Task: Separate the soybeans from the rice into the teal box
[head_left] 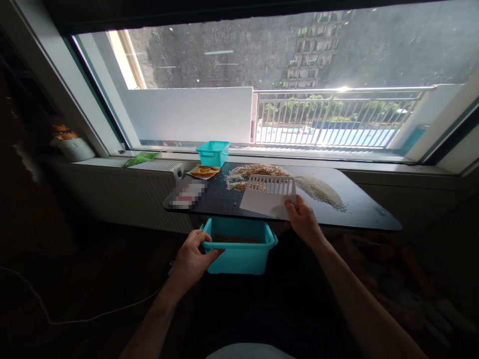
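My right hand (306,220) grips a white plastic scraper (264,203) with a row of slots along its far edge. The slotted end rests over a pile of yellow-brown kernels (258,170) mixed with white grains on the dark tabletop (361,207). To the right spreads a heap of white rice-like grains (320,190). Below the table's front edge is a turquoise plastic bin (237,260), with a layer of brown contents inside. My left hand (190,257) holds this bin by its left front rim, thumb along the front wall.
A smaller turquoise basket (214,154) stands at the back by the window. An orange-yellow packet (204,171) and a blurred-out item (188,193) lie at the table's left. A radiator (149,192) bears a green cloth (142,159); a white pot (77,148) stands further left.
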{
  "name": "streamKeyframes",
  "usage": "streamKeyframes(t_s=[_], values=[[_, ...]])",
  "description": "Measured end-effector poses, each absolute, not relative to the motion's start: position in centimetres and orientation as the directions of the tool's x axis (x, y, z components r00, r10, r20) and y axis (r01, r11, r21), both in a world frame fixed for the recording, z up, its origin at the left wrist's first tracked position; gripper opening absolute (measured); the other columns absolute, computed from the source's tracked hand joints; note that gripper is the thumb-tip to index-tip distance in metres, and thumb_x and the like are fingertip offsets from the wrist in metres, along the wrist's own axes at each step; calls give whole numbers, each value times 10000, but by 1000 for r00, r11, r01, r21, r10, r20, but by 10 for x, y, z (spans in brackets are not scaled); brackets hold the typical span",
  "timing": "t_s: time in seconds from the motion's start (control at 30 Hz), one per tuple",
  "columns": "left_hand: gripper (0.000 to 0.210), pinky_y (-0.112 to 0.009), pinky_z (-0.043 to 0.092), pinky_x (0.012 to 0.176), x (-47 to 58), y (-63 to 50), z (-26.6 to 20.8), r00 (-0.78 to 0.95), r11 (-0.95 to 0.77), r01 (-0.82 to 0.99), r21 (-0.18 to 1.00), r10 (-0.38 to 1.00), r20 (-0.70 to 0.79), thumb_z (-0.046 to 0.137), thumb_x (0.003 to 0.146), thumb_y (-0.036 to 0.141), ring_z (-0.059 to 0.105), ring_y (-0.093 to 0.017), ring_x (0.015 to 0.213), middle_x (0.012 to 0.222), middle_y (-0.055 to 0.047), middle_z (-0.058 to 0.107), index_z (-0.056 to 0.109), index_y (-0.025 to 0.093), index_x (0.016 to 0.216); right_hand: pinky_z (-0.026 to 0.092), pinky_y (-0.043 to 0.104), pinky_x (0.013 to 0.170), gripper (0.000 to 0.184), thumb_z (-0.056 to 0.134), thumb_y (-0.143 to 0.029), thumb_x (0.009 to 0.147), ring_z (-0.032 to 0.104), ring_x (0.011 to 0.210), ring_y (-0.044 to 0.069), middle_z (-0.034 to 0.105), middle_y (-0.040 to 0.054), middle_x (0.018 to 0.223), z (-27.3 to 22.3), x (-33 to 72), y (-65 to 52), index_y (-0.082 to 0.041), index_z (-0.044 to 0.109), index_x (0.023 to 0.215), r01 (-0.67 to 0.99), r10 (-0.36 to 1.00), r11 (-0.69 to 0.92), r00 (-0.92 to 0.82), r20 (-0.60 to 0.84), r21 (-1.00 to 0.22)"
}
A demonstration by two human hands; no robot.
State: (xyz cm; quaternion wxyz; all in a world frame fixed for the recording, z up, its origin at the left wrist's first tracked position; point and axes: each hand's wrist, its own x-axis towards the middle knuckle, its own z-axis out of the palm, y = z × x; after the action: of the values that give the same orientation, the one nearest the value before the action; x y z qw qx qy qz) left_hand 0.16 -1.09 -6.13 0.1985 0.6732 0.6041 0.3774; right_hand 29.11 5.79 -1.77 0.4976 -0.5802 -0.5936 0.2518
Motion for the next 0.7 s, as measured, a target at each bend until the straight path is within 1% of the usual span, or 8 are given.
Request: streamKeyframes(t_s=[0.1, 0.2, 0.27, 0.4, 0.53, 0.7], values=[[261, -275, 501, 678, -6, -13, -59, -31, -177, 674, 717, 963, 267, 664, 739, 447, 623, -208, 855, 973, -42, 595, 578, 202, 715, 501, 283, 480, 266, 450, -438, 849, 562, 570, 162, 585, 24, 752, -23, 276, 74, -204, 515, 957, 441, 930, 235, 157, 332, -866], [268, -279, 500, 654, -12, -14, -59, -54, -160, 681, 715, 962, 267, 658, 742, 457, 623, -209, 833, 976, -48, 591, 581, 202, 725, 512, 302, 518, 257, 426, -429, 867, 589, 605, 184, 604, 35, 757, -29, 265, 89, -214, 514, 976, 461, 921, 248, 160, 355, -852], [278, -282, 496, 645, -15, -14, -60, -70, -150, 682, 716, 961, 268, 653, 742, 467, 621, -209, 817, 957, -46, 584, 571, 202, 714, 516, 301, 507, 243, 432, -422, 863, 596, 626, 192, 609, 40, 774, -31, 264, 92, -221, 520, 969, 461, 929, 238, 149, 339, -855], [283, -294, 495, 669, -17, -13, -62, -94, -131, 681, 720, 960, 263, 657, 736, 471, 620, -211, 817, 948, -41, 581, 563, 206, 712, 515, 272, 453, 252, 455, -427, 840, 600, 668, 188, 618, 49, 838, -29, 266, 87, -219, 531, 958, 404, 952, 220, 111, 287, -888], [286, -308, 499, 699, -18, -14, -60, -99, -122, 684, 719, 962, 256, 655, 738, 478, 621, -221, 842, 963, -43, 588, 564, 209, 720, 511, 256, 458, 265, 451, -434, 829, 600, 674, 177, 610, 50, 847, -26, 261, 85, -214, 523, 958, 411, 942, 221, 145, 303, -885], [296, -315, 509, 714, -18, -18, -59, -87, -121, 680, 723, 966, 243, 652, 738, 491, 630, -226, 855, 1002, -49, 602, 565, 209, 715, 488, 253, 424, 249, 451, -427, 821, 571, 630, 172, 572, 27, 768, -19, 269, 71, -215, 531, 925, 407, 971, 218, -4, 237, -887]])
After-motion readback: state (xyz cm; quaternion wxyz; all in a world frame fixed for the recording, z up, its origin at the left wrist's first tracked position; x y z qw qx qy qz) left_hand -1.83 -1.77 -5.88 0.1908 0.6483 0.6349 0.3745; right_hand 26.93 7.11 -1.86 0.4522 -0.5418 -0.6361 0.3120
